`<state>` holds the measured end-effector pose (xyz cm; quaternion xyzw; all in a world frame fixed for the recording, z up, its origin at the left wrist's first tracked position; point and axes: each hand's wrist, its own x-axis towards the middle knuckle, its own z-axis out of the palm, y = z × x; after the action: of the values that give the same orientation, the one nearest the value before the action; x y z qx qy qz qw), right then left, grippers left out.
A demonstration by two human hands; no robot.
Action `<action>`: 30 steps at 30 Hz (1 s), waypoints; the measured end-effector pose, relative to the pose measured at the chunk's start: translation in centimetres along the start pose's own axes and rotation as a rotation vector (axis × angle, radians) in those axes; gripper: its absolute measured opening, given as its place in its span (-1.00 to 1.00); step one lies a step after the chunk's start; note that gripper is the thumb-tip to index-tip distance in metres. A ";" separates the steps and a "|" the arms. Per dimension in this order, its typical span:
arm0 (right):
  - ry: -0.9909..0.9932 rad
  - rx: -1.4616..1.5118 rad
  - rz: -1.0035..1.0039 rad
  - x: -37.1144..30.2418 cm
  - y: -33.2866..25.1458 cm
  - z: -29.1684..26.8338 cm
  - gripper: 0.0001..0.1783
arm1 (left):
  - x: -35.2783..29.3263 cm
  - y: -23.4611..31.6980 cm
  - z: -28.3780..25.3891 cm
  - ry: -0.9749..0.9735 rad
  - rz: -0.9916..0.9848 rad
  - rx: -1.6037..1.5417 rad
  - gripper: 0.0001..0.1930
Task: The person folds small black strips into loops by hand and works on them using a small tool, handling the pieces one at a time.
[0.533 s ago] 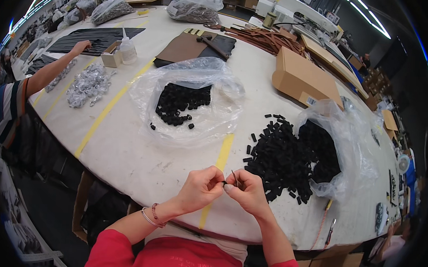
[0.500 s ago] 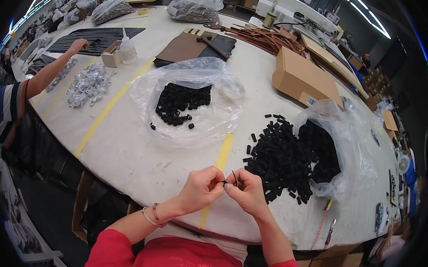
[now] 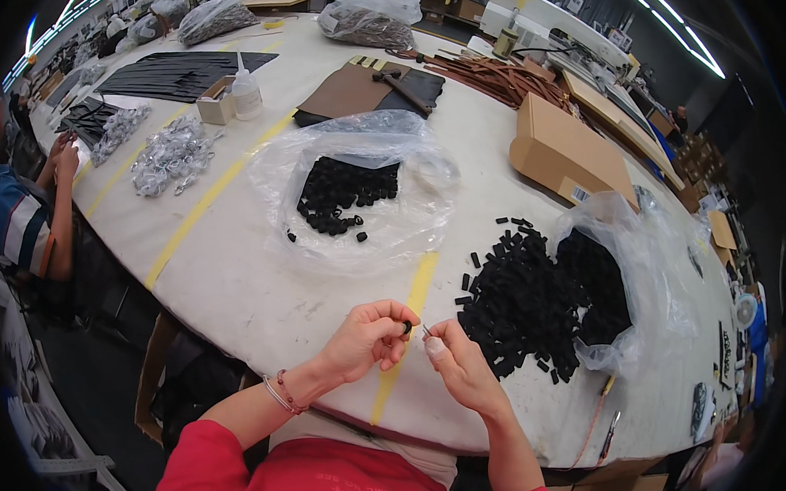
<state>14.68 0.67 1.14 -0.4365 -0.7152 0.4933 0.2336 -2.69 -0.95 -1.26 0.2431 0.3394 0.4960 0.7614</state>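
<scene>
Over the near edge of the table, my left hand (image 3: pixel 363 340) pinches a small black ring-like piece (image 3: pixel 407 327) between thumb and forefinger. Just to its right, my right hand (image 3: pixel 463 367) is closed on a thin pointed metal tool (image 3: pixel 427 333), mostly hidden by the fingers; it looks like tweezers. Tool tip and black piece are a little apart. To the right of my hands spreads a heap of small black tubular pieces (image 3: pixel 524 297), partly spilling from a clear plastic bag (image 3: pixel 626 284). Ahead, another clear bag (image 3: pixel 412 220) lies spread under shorter black pieces (image 3: pixel 347 190).
A cardboard box (image 3: pixel 567 152), leather straps (image 3: pixel 495 80) and a hammer (image 3: pixel 403 90) lie farther back. At left are metal clasps in clear wrapping (image 3: pixel 174 156), a squeeze bottle (image 3: pixel 246 94) and a co-worker's hands (image 3: pixel 63 153). Small snips (image 3: pixel 611 433) rest near the right front edge.
My hands have moved apart, and the black piece stays in my left hand while the tool is in my right. The co-worker's arm has drawn back from the black strips. The view has shifted slightly.
</scene>
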 end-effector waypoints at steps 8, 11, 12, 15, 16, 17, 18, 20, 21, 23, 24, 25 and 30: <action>-0.075 0.053 -0.002 0.2 -0.1 0.4 -0.82 | -0.2 -0.2 -0.6 -0.075 -0.068 -0.161 -0.87; -0.091 0.043 0.027 0.2 0.2 0.4 -0.82 | -0.2 -0.2 -0.7 -0.105 -0.074 -0.160 -0.86; -0.092 0.059 0.023 0.2 0.2 0.4 -0.81 | -0.2 -0.1 -0.8 -0.133 -0.085 -0.167 -0.85; -0.099 0.115 0.004 0.0 0.2 0.4 -0.81 | -0.2 0.1 -0.6 -0.163 -0.112 -0.161 -0.83; -0.106 0.154 -0.011 0.0 0.2 0.4 -0.82 | -0.2 0.1 -0.7 -0.164 -0.113 -0.161 -0.83; -0.106 0.154 -0.010 0.0 0.1 0.2 -0.82 | -0.2 0.2 -1.0 -0.187 -0.142 -0.162 -0.84; -0.168 0.188 0.027 -0.1 -0.1 -0.1 -0.82 | -0.2 0.2 -1.1 -0.211 -0.172 -0.163 -0.86; -0.230 0.222 0.066 0.0 -0.4 -0.6 -0.83 | -0.2 0.5 -0.9 -0.204 -0.203 -0.153 -0.86; -0.262 0.234 0.060 0.0 -0.5 -0.8 -0.84 | -0.2 0.6 -0.9 -0.198 -0.234 -0.142 -0.86; -0.294 0.245 0.055 0.1 -0.5 -1.1 -0.84 | 0.0 0.6 -1.0 -0.204 -0.253 -0.143 -0.86; -0.320 0.222 0.028 0.2 -0.4 -1.2 -0.84 | 0.0 0.6 -1.1 -0.211 -0.272 -0.143 -0.86; -0.347 0.199 0.000 0.3 -0.4 -1.2 -0.84 | 0.0 0.6 -1.1 -0.212 -0.272 -0.144 -0.86; -0.297 0.084 -0.023 0.5 -0.3 -1.2 -0.86 | 0.0 1.0 -0.7 -0.201 -0.266 -0.024 -0.87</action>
<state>15.22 1.62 1.81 -0.3404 -0.7257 0.5791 0.1488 -3.83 -0.58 -1.04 0.2352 0.2849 0.3681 0.8532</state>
